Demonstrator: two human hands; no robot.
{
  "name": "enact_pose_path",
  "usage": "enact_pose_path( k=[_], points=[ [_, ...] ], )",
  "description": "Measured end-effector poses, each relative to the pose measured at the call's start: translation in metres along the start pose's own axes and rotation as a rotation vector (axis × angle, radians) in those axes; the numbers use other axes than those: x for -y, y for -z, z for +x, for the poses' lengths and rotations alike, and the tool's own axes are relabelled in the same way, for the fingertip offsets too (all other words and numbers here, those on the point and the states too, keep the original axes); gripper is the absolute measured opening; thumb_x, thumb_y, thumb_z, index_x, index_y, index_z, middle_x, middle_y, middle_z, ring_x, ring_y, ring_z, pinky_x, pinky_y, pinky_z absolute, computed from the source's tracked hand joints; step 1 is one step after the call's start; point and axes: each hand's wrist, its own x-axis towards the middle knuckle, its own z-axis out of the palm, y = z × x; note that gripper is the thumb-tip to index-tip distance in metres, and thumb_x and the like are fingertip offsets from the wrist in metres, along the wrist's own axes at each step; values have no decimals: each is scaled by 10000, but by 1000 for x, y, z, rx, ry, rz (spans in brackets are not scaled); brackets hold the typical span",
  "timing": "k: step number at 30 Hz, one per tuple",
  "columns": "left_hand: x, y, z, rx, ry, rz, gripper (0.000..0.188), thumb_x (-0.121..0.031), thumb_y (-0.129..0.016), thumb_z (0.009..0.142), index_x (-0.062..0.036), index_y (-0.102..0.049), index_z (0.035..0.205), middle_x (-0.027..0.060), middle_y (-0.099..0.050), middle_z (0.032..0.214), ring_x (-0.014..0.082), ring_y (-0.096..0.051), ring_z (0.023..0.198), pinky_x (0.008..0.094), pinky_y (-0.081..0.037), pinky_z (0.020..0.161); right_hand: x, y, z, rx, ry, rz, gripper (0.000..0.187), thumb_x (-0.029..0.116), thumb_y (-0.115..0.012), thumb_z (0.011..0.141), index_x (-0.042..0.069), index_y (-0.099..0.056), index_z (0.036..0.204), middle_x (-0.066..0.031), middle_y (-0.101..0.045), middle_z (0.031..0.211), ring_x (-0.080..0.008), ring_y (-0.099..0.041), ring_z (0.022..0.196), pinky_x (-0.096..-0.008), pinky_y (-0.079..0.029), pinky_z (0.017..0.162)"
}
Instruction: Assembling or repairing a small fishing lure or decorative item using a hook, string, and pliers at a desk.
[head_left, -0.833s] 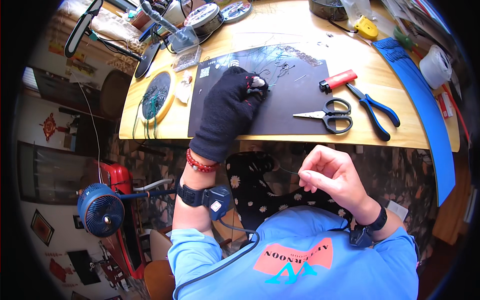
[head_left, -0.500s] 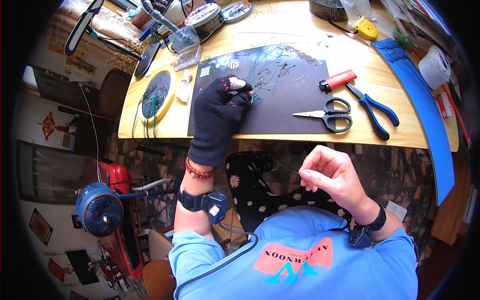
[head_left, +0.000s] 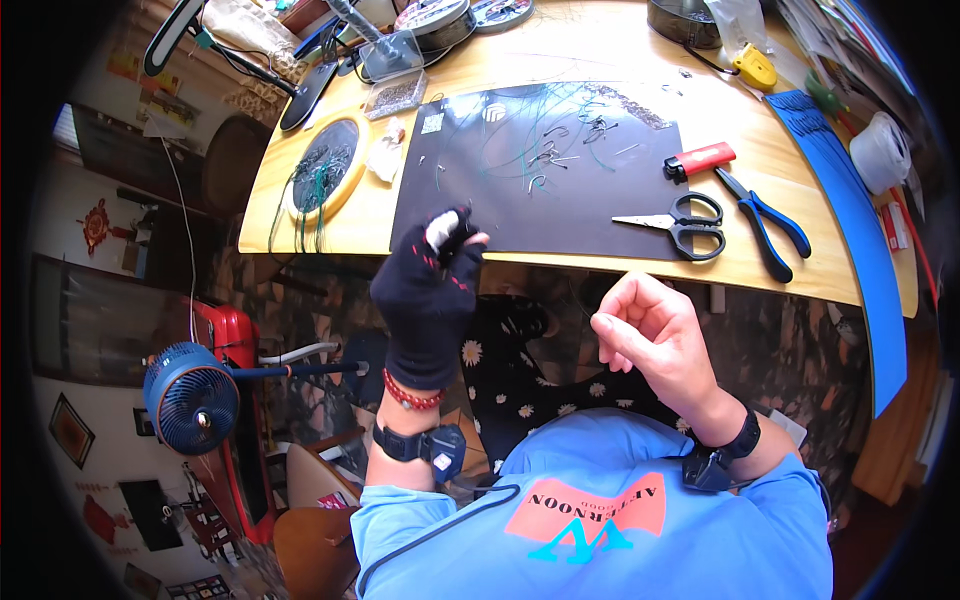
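My left hand (head_left: 430, 290), in a black fingerless-tip glove, is raised at the table's front edge with thumb and fingers pinched. A thin dark tip like a fish hook's pokes up from the pinch; most of it is hidden. Lower and to the right, my bare right hand (head_left: 650, 335) is closed in a pinch above my lap. From its fingertips runs a thin dark line, faint against the floor. Several fish hooks (head_left: 548, 155) with green line lie loose on the dark mat (head_left: 560, 225). A yellow-rimmed round dish (head_left: 357, 175) holds more hooks and green strands.
Black-handled scissors (head_left: 690, 225), a red lighter (head_left: 700, 160) and blue-handled pliers (head_left: 765, 225) lie at the right. Beyond them curves a blue strip (head_left: 860, 260) with dark lines. A clear box (head_left: 395, 93) and a desk lamp (head_left: 300, 95) stand at the back left.
My left hand has drawn back from the hooks on the mat, toward my body, still pinched. My right hand has stayed nearly in place. The head view has shifted slightly.
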Motion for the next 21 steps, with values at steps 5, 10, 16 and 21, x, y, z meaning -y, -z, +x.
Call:
enact_pose_path(
  k=[5, 10, 16, 21],
  points=[
    [-28, 17, -34, 90, -158, 193, 279, 31, -806, 768, -33, -680, 1008, 94, -722, 948, 197, -707, 827, 304, -564, 752, -7, -12, 1, 22, 27, -25, 115, 67, -635, 943, 37, -535, 893, 0, -588, 736, -29, -549, 612, -180, -432, 542],
    [-38, 23, -57, 189, -66, 225, 203, -130, -788, 811, -117, -728, 1005, 70, -732, 921, 268, -706, 805, 353, -557, 710, -15, -20, 0, 52, 36, -140, 131, 75, -656, 925, 32, -554, 854, 46, -560, 712, 9, -502, 631, -163, -389, 554],
    [-35, 23, -68, 173, -104, 208, 215, -130, -776, 810, -135, -729, 1020, 49, -728, 946, 261, -699, 810, 351, -549, 710, -9, -24, 0, 98, -79, -60, 145, 99, -654, 928, 38, -547, 852, 24, -583, 695, -11, -537, 602, -169, -406, 529],
    [-37, 24, -70, 170, -101, 206, 232, -109, -767, 809, -138, -726, 1035, 47, -723, 941, 261, -697, 814, 353, -545, 706, -12, -23, -1, 120, -119, -32, 163, 133, -645, 937, 51, -538, 846, 5, -596, 672, -27, -550, 574, -178, -417, 514]
  ],
)
